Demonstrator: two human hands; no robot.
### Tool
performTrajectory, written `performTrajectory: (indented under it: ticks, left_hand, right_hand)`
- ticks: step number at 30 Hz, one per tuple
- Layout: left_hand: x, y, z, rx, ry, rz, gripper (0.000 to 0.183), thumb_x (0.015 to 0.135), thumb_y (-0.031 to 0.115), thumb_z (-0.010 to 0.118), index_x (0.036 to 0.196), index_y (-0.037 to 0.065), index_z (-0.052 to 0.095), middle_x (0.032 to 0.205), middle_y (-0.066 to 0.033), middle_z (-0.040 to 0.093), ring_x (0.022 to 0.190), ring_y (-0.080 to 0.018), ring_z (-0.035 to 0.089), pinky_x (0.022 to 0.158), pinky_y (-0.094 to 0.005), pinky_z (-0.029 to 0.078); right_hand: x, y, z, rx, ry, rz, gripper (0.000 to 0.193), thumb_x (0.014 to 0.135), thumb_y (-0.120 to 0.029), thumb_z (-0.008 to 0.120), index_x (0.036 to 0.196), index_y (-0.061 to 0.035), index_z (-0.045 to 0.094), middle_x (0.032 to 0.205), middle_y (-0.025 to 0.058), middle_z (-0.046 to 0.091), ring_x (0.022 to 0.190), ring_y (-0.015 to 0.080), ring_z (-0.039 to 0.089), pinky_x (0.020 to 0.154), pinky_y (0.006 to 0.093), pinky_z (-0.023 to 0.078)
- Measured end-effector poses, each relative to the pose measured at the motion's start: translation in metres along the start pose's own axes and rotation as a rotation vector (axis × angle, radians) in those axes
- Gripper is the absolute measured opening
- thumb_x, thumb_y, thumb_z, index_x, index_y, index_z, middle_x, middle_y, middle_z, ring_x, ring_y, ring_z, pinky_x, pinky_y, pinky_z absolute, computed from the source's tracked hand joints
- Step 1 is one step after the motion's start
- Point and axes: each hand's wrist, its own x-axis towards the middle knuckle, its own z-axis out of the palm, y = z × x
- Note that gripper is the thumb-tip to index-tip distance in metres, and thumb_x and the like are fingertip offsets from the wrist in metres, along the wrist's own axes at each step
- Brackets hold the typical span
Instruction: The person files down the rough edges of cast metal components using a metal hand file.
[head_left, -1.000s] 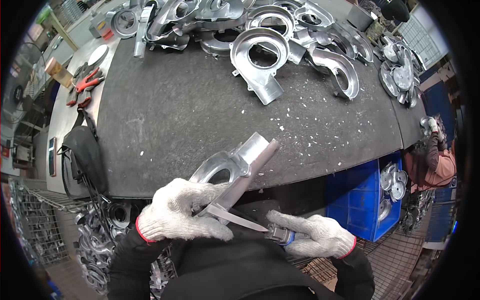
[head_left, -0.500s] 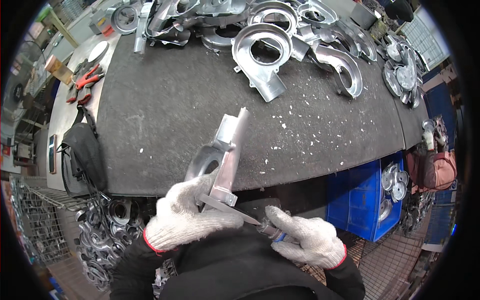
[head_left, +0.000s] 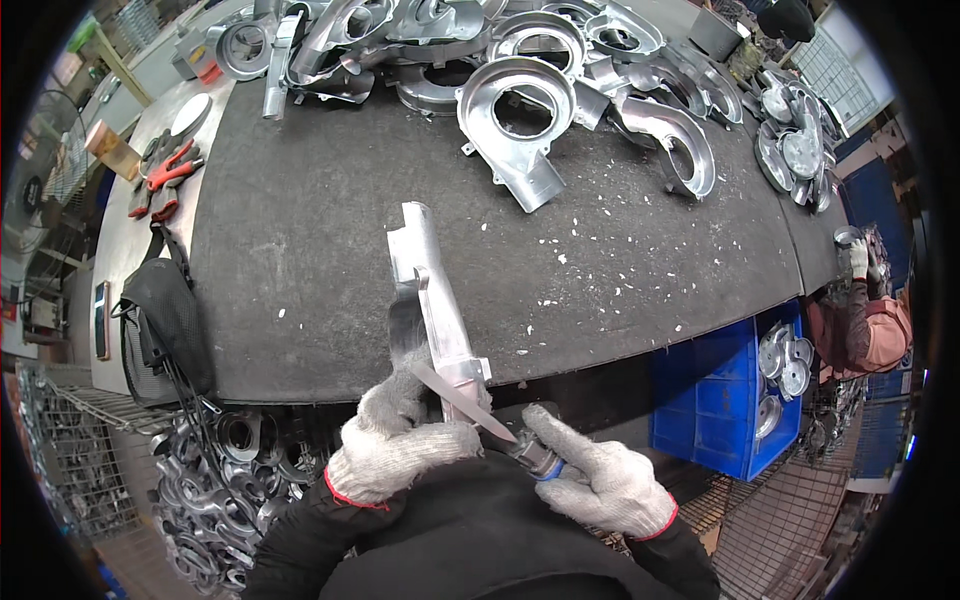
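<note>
My left hand (head_left: 400, 440), in a white knit glove with a red cuff edge, is closed round the lower end of a silvery cast-metal blower housing (head_left: 440, 310). The housing points away from me over the table's near edge; its curved part is partly hidden by the glove. In my right hand (head_left: 605, 470), gloved alike, is a file (head_left: 465, 405) with a flat grey blade and a dark, blue-banded handle, its index finger stretched along the tool. The blade lies across the housing's near end, close to the left hand's fingers.
Similar housings (head_left: 515, 115) are piled along the far side of the dark table mat (head_left: 330, 250), where pale chips lie scattered. A black mesh bag (head_left: 165, 325) and red-grey gloves (head_left: 163, 180) are at left. A blue crate (head_left: 705, 400) holds metal parts at right, near another person (head_left: 870, 330).
The housing has turned, its far end swinging left. My left hand has moved slightly right and down. The file's blade now crosses the housing's near end at a steeper slant.
</note>
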Motion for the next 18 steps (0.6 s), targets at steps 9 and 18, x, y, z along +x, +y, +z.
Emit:
performTrajectory:
  ticks: [9,18]
  left_hand:
    - [-0.005,0.017,0.003,0.005,0.127,-0.004,0.071,0.066,0.013,0.086,0.127,-0.005,0.053,0.099,-0.0115,0.066,0.081,-0.0200,0.067,0.067,-0.0321,0.056]
    - [-0.013,0.059,0.002,0.205,0.185,-0.304,0.044,0.071,0.003,0.082,0.111,-0.005,0.067,0.093,-0.0073,0.072,0.084,-0.0150,0.068,0.080,-0.0299,0.055]
  right_hand:
    - [-0.006,0.021,-0.003,0.129,-0.039,-0.091,0.065,0.089,-0.017,0.073,0.150,-0.0139,0.049,0.102,0.0105,0.075,0.083,0.0203,0.074,0.074,0.0305,0.058]
    - [-0.004,-0.016,-0.038,-0.069,-0.048,-0.177,0.069,0.089,-0.018,0.072,0.153,-0.0133,0.045,0.112,0.0100,0.074,0.087,0.0189,0.074,0.080,0.0297,0.059]
